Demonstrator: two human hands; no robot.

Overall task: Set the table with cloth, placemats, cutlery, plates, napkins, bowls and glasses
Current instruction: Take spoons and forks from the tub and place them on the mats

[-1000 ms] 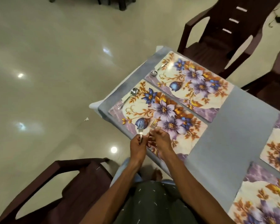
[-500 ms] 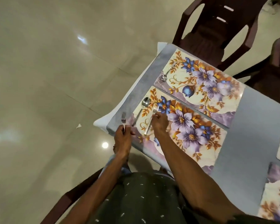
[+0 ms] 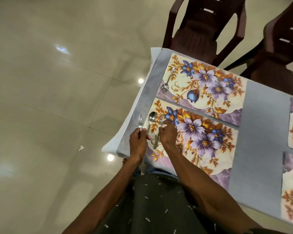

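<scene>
Left hand point(image 3: 138, 141) gripping a fork point(image 3: 140, 122) upright, right hand point(image 3: 167, 135) curled — pinching second fork point(image 3: 159, 128) on placemat point(image 3: 201, 149)

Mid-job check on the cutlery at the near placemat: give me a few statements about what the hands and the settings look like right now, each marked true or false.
1. The left hand holds a fork over the grey cloth. True.
2. The right hand is lifting a plate. False: it is at a second fork on the near placemat; no plate shows.
3. A spoon lies between the two forks. True.
4. The far placemat has no cutlery. False: a far spoon lies along its left edge.
5. Glasses stand at each setting. False: none are in view.
</scene>
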